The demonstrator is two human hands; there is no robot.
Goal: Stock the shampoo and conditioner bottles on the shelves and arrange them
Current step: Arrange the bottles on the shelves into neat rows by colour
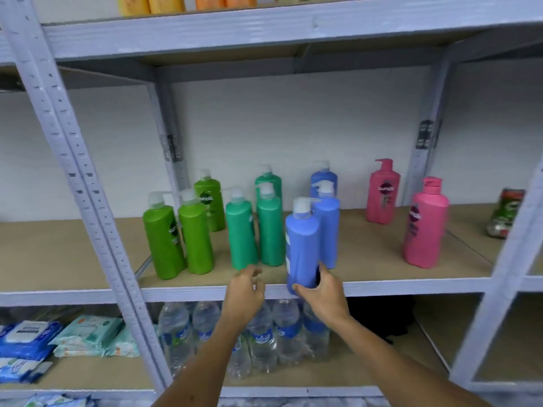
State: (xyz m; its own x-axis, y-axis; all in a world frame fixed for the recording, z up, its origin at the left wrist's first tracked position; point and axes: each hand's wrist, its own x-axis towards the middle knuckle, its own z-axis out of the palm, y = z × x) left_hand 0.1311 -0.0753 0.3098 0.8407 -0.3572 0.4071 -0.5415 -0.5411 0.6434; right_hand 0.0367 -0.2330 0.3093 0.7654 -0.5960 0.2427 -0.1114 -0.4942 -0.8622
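Shelf [382, 284]: three green, three teal, three blue, two pink bottles; right hand [321, 295] grips front blue bottle [302, 242], left hand [245, 292] loosely spread.

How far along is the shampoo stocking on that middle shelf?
Mostly stocked: three green bottles, three teal bottles, two blue ones behind and two pink bottles stand upright. In hand: the right hand grips the front blue bottle at the shelf edge; the left hand hovers open. Left: seat it, align the uneven rows.
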